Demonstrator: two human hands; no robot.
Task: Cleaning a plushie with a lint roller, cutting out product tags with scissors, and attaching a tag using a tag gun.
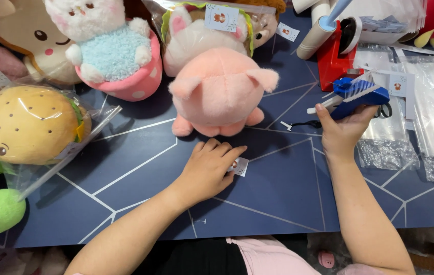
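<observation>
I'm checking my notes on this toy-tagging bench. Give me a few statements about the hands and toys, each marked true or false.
1. The right hand holds a blue tagging gun. True.
2. The left hand rests on a small paper tag on the table. True.
3. The pink pig toy is sealed in a plastic bag. False: it lies bare on the table.
4. The burger toy sits beside the right hand. False: it lies bagged at the far left.
5. The left hand grips the pig. False: it lies just below it.
</observation>
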